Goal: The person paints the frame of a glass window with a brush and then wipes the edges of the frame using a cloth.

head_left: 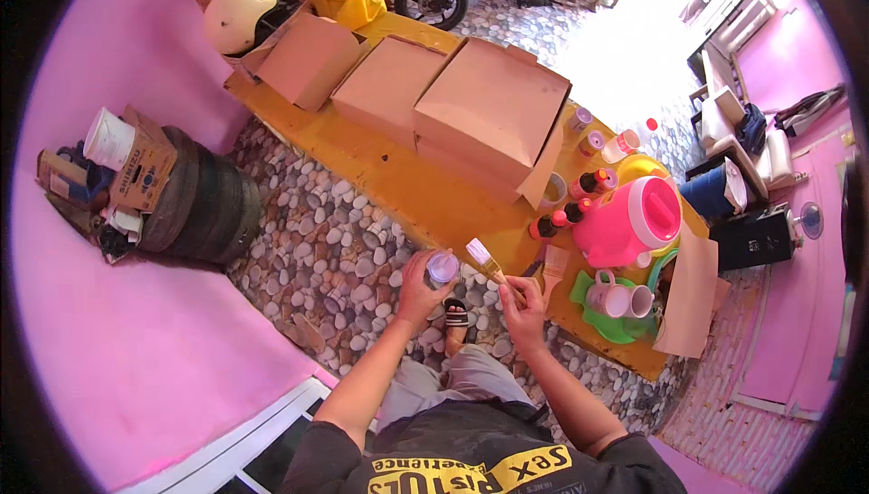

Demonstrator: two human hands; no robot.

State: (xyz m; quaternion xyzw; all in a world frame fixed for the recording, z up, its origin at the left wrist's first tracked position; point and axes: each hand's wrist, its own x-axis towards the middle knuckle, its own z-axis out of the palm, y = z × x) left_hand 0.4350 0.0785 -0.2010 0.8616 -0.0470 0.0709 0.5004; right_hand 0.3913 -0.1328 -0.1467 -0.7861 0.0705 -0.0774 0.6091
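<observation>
**Brush and little jar held over the floor**

While the person sits by the long yellow table (398,182), the left hand (418,288) is wrapped around a small jar (443,268). The right hand (525,306) pinches a paintbrush (489,266), bristles up beside the jar. The bristles look clean, so I think painting has hardly begun. Just past the hands, another brush (553,266) lies near the table edge. Farther on, the brown boxes (489,114) look unpainted. Open pebble floor (326,241) lies to the left.
</observation>
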